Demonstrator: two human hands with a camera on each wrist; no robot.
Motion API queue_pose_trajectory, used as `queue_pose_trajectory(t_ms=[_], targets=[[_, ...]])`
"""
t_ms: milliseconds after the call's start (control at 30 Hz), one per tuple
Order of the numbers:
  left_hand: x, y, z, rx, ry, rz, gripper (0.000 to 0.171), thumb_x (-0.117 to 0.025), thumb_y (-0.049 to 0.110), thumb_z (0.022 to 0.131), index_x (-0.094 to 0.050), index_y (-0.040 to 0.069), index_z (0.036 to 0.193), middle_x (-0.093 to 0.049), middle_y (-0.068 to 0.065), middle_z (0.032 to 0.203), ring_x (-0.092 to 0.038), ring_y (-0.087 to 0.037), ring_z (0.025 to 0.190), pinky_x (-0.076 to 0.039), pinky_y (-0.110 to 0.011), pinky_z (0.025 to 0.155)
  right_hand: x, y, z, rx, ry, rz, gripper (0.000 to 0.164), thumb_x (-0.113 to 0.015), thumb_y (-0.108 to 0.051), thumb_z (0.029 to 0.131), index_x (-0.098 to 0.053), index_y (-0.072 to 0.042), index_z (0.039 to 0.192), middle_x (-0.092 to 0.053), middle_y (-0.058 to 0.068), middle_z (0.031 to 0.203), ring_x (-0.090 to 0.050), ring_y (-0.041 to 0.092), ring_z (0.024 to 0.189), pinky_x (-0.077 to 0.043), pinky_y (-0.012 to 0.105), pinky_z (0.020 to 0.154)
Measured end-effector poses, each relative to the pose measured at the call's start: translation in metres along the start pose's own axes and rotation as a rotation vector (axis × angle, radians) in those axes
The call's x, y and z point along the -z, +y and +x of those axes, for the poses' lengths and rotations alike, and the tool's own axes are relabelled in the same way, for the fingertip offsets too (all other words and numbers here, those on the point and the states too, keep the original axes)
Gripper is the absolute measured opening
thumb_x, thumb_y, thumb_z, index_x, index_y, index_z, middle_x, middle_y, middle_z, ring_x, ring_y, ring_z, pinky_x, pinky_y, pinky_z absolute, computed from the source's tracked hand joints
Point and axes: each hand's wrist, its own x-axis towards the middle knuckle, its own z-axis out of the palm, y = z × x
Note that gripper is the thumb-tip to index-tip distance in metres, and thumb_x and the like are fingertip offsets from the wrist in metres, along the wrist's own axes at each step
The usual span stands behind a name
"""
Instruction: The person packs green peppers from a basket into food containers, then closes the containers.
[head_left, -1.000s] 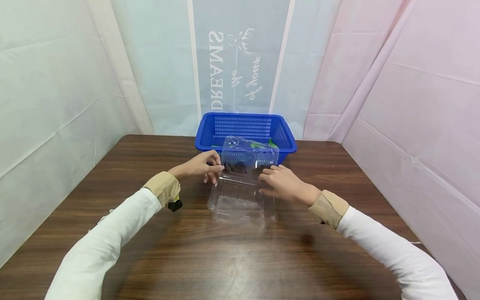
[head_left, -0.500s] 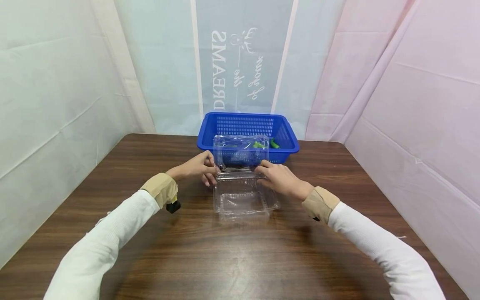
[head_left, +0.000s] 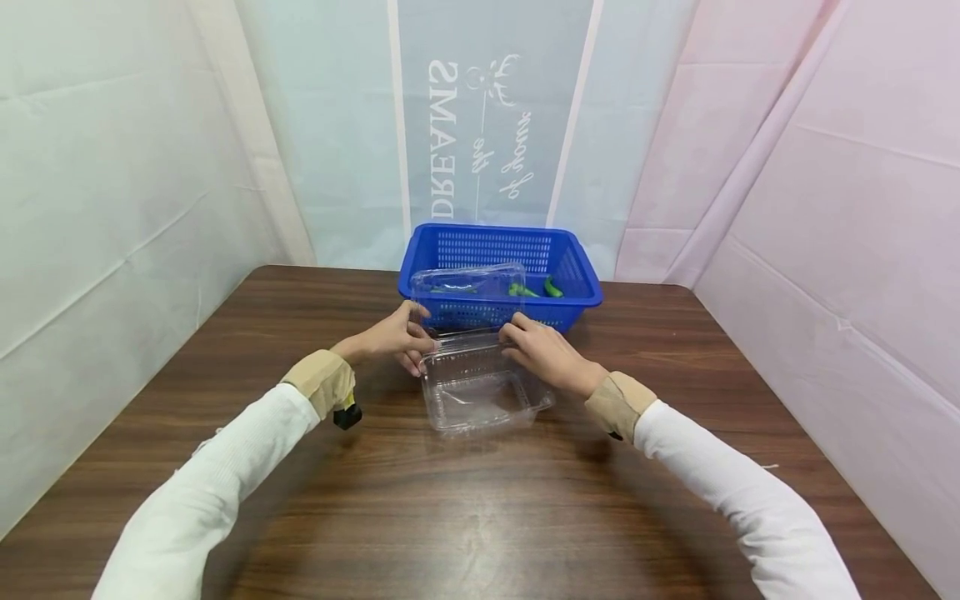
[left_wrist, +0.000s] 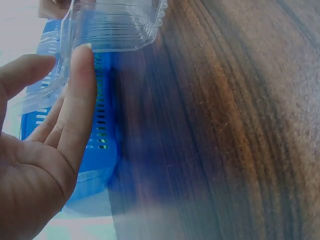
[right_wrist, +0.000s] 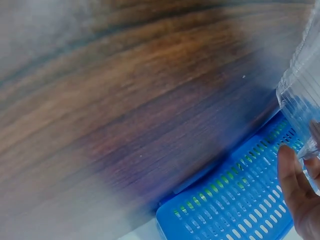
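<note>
A clear plastic clamshell box [head_left: 480, 398] stands with its lid [head_left: 465, 287] raised and leaning back toward the basket. My left hand [head_left: 390, 340] pinches its left end near the hinge; in the left wrist view, thumb and index finger meet the thin plastic edge of the box [left_wrist: 117, 30]. At the hinge's right end, my right hand [head_left: 546, 352] grips the box with curled fingers. Only part of the right hand [right_wrist: 300, 195] shows in the right wrist view, at the plastic edge.
Behind the box a blue perforated basket [head_left: 577, 304] stands at the table's back edge. Green peppers [head_left: 552, 287] lie in it, partly seen through the clear lid. The brown wooden table [head_left: 480, 517] extends toward me. Pale cloth walls [head_left: 825, 208] enclose the sides and back.
The lid has shifted left and its tilt has changed, uncovering more peppers. My right hand has moved left with the box; the left hand has barely moved.
</note>
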Motion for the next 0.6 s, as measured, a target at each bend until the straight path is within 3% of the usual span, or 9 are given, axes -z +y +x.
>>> queue_pose_trajectory(t_ms=[233, 600], targets=[[0.0015, -0.0059, 0.0007, -0.005, -0.043, 0.148, 0.044, -0.069, 0.019, 0.078, -0.052, 0.001, 0.114, -0.06, -0.02, 0.092, -0.062, -0.032, 0.066, -0.053, -0.047, 0.062, -0.0041, 0.0025, 0.0024, 0.003, -0.007, -0.015, 0.016, -0.065, -0.019, 0.081, -0.057, -0.014, 0.094, -0.042, -0.004, 0.082, -0.044, 0.01, 0.061, -0.042, 0.024, 0.048], [0.0024, -0.0101, 0.001, -0.027, -0.024, 0.173, 0.044, -0.072, 0.022, 0.075, -0.056, 0.001, 0.11, -0.061, -0.018, 0.088, -0.062, -0.031, 0.064, -0.054, -0.045, 0.06, -0.0035, 0.0035, 0.0044, 0.039, 0.014, -0.078, 0.017, -0.067, -0.021, 0.08, -0.058, -0.016, 0.094, -0.044, -0.004, 0.082, -0.047, 0.01, 0.061, -0.041, 0.024, 0.042]])
